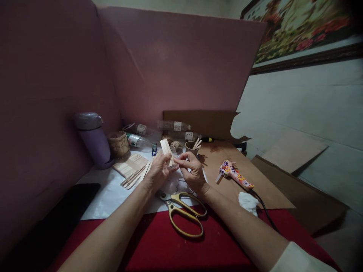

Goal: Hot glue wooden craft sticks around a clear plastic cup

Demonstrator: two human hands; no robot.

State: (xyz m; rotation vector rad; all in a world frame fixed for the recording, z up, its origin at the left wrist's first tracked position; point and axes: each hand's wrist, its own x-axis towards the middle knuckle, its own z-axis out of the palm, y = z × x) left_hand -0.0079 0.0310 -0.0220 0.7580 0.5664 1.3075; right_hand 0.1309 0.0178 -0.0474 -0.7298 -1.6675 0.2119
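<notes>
Head view: a few flat wooden sticks [165, 146] were held upright, slightly tilted, above the middle of the table [154, 245]. Their lower part was clasped in the left hand [160, 166], with the upper ends left bare. The fingertips of the right hand [189, 168] were placed at the lower right side of the sticks; the grip there was narrow, but whether it was closed on anything could not be told.

The sticks were judged light, stiff and dry, hardly slippery, yet thin enough to be snapped if bent across the flat. They would best be held by their long edges, near the lower end, with gentle pressure.

Scissors [170, 206] were laid below the hands, with the handles turned towards the near edge. Loose sticks [136, 178] and a pack [132, 165] were spread towards the left edge. A glue gun [234, 175] was set down towards the right edge, with a tissue [248, 203] nearer the front. Behind the hands, a cup [191, 147] was seen near the far edge.
</notes>
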